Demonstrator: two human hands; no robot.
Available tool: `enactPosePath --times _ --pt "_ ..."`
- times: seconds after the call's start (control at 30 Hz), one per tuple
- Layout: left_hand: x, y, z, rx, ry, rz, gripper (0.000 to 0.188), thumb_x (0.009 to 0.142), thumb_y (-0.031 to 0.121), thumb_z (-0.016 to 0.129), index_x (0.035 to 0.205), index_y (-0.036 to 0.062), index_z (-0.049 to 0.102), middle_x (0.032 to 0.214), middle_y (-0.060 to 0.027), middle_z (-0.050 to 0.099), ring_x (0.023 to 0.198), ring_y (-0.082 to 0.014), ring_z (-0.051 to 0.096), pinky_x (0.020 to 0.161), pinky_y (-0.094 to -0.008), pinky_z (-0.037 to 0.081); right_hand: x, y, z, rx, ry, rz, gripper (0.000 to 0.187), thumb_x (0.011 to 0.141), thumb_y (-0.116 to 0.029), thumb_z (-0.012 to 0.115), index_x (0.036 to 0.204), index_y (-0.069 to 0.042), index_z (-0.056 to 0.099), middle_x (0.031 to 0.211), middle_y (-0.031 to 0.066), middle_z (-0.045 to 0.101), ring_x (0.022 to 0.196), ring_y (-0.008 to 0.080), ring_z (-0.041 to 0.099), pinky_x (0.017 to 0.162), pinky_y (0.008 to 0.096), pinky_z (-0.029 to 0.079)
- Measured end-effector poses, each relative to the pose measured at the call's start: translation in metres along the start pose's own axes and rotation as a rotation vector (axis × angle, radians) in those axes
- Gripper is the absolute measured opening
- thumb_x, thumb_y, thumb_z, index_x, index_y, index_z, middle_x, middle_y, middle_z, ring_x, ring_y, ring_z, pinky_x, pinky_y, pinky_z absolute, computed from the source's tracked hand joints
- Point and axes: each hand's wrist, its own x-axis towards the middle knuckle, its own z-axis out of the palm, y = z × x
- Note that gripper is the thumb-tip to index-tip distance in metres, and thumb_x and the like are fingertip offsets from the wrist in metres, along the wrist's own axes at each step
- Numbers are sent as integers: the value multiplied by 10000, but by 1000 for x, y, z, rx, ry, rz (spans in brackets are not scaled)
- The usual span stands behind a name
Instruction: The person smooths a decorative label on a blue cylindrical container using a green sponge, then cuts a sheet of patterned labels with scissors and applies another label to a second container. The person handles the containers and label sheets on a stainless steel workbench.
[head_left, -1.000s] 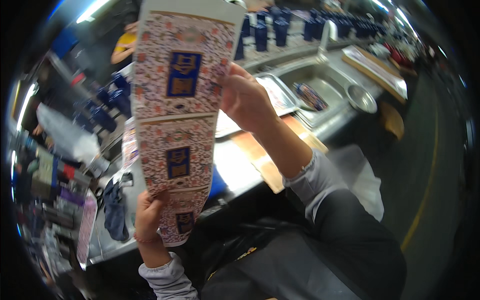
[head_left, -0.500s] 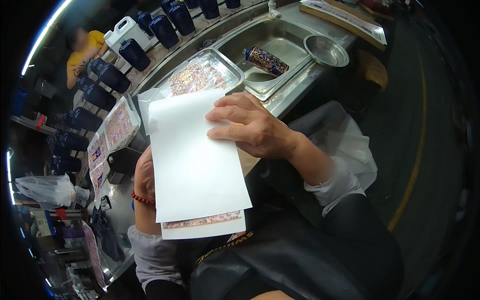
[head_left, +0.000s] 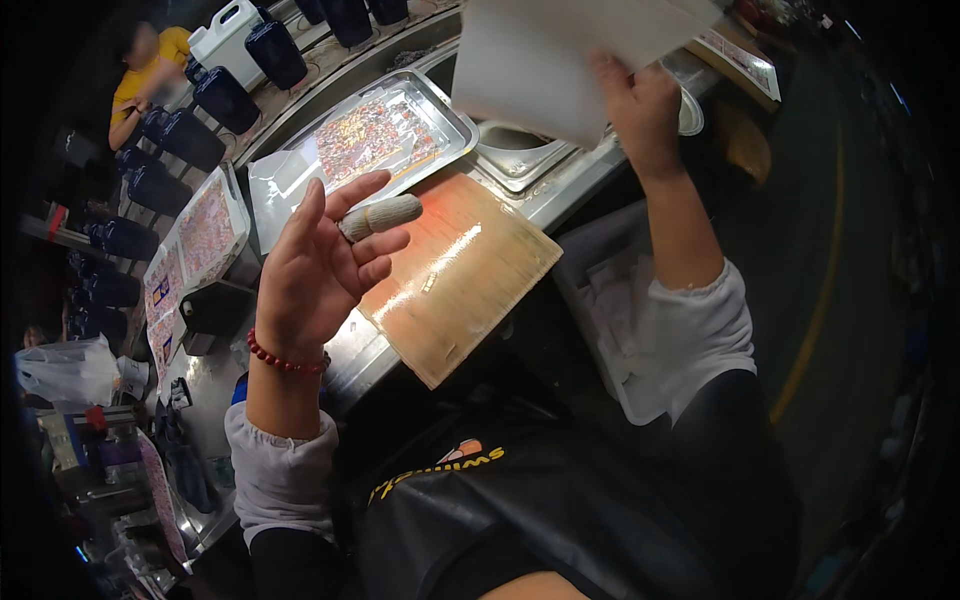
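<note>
My right hand (head_left: 645, 115) is raised at the far right, its thumb and fingers pinched on a white paper sheet (head_left: 540, 75) above the sink. How many sheets it holds I cannot tell. My left hand (head_left: 325, 250) is palm up with fingers apart and holds nothing. A grey knitted cover (head_left: 385, 215) sits on one of its fingers. Under and beside that hand lies a wet-looking wooden board (head_left: 470, 270). Just beyond, a metal tray (head_left: 462, 135) holds a sheet with a colourful speckled pattern (head_left: 370, 140).
Printed pattern sheets (head_left: 205, 235) lie at the left. Several dark blue bottles (head_left: 225, 98) line the far side beside a white jug (head_left: 228, 45). A person in yellow (head_left: 150, 65) sits beyond. A bin with pale scraps (head_left: 615, 310) stands low at the right.
My right hand has carried the white paper up and to the far right. The left hand has come off the paper and opened. The wooden board now shows.
</note>
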Motion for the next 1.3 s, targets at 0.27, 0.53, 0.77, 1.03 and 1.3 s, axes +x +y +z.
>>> enactPosePath --times 0.27,0.53,0.77,1.03,1.3 --pt "-75 -17 -3 398 249 68 594 989 331 523 1396 -90 422 1229 -251 617 945 -248 692 798 -303 543 84 167 65 -673 -226 175 313 891 -278 625 1124 -69 639 955 203 702 939 408 661 837 493 509" --pt "-140 -17 -24 404 481 164 661 955 355 577 1359 -139 405 1135 -251 625 899 -310 692 760 -344 558 53 252 130 -813 -439 620 345 855 -184 588 1159 -33 646 1144 232 671 1073 405 643 920 478 503" --pt "-151 -20 -45 399 562 225 678 957 398 597 1345 -126 412 1131 -296 617 825 -290 682 700 -323 553 34 293 148 -988 -1020 919 393 822 -237 694 1181 -75 707 1193 144 696 1143 302 653 947 418 509" --pt "-145 -14 -53 378 571 202 679 959 397 591 1346 -128 403 1146 -303 608 830 -288 678 710 -327 555 -2 284 160 -906 -1178 1027 483 863 -434 717 1150 -46 684 1102 134 683 989 262 647 829 419 479" --pt "-154 -18 -48 359 525 146 708 926 393 629 1357 -130 423 1201 -284 608 922 -302 691 788 -345 554 21 245 139 -674 -1169 980 577 921 -538 611 1029 25 677 740 124 669 534 228 580 523 405 482"
